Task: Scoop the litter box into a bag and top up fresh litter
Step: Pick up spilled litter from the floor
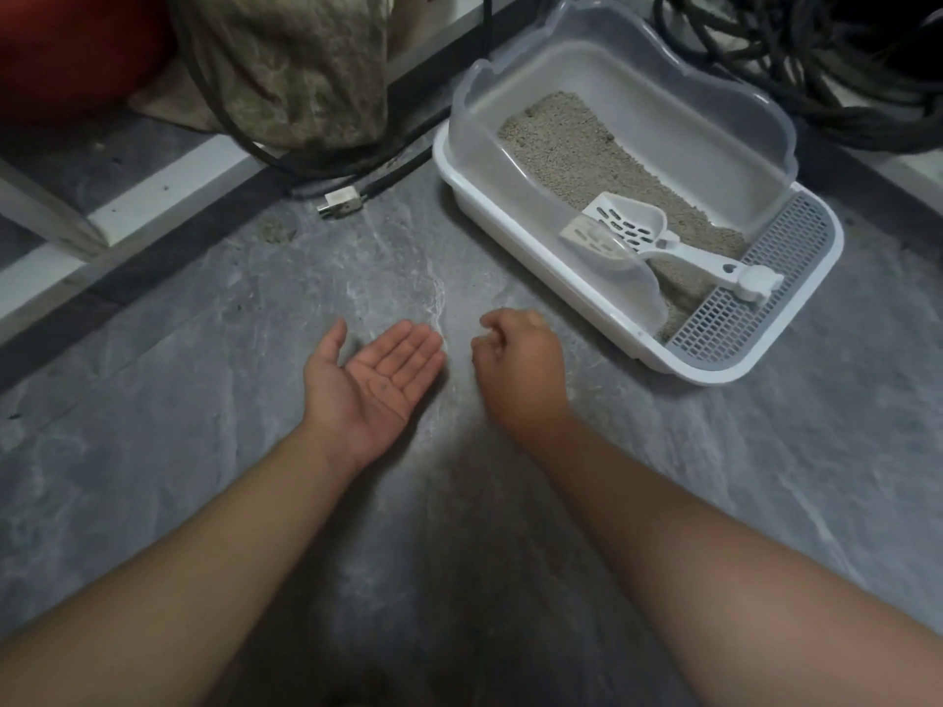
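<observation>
A: Start at the far left. What is there?

B: A red rounded object (66,48) in the top corner, then a mottled olive-and-tan bag (296,63) standing against a white ledge (153,196). Black cables (286,160) loop down in front of the bag, and a white plug (342,200) lies on the grey stone floor (204,451) just below it.

A: And the hands?

B: The left hand (375,387) lies palm up over the floor, fingers straight and together, thumb spread; it carries nothing. Just beside it, the right hand (518,367) is turned knuckles up with fingers curled in. Whether they pinch anything I cannot tell; the fingertips are hidden under the hand.

A: Does anything stand between the hands and the box?

B: Only bare floor. The litter box (510,206) sits up and to the right of the right hand, near but apart from it.

A: What is in it?

B: It is a white tray with a translucent high rim (740,89) and a grey grid step (755,293) at the near end. Beige litter (566,150) covers the bottom thinly. A white slotted scoop (633,224) lies in the litter, its handle end resting on the grid.

A: Further right?

B: A tangle of dark ropes or cables (796,58) behind the box.
</observation>
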`<state>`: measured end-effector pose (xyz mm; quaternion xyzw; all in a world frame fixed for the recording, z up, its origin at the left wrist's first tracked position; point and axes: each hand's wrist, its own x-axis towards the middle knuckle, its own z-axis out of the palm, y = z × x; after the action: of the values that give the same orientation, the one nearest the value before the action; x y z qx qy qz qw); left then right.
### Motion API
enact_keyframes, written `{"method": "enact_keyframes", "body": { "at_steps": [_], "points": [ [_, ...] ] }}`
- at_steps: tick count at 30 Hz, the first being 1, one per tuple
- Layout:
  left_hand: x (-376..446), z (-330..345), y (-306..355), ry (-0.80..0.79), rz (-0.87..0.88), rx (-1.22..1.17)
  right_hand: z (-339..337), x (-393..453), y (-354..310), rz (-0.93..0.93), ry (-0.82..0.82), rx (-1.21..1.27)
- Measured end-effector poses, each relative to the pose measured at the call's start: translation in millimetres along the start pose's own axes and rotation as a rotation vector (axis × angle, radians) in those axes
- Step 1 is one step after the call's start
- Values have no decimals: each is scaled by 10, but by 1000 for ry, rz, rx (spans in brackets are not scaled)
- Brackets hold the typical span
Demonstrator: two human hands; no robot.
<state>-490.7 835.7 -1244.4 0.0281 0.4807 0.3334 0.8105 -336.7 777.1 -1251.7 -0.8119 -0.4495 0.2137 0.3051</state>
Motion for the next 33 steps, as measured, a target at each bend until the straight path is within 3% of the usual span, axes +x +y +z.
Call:
{"method": "enact_keyframes", "body": {
  "at_steps": [5,15,17,21,25,29,33],
  "points": [
    [51,-84,148,33,45,-30,80,295,52,-84,-278,-456],
    [67,-38,85,-9,17,45,225,178,176,-230,-159,-504],
    [75,-37,86,-15,15,38,202,169,203,-240,-111,-411],
    [93,8,52,-20,15,34,42,120,72,-75,10,0],
    [71,130,-57,-88,-61,50,-102,-75,-239,15,-90,237],
    [51,240,-166,-162,-167,47,-110,-258,-414,-4,-274,236],
    [43,292,-220,-181,-195,17,-42,-281,-387,-22,-314,182]
  ]
}}
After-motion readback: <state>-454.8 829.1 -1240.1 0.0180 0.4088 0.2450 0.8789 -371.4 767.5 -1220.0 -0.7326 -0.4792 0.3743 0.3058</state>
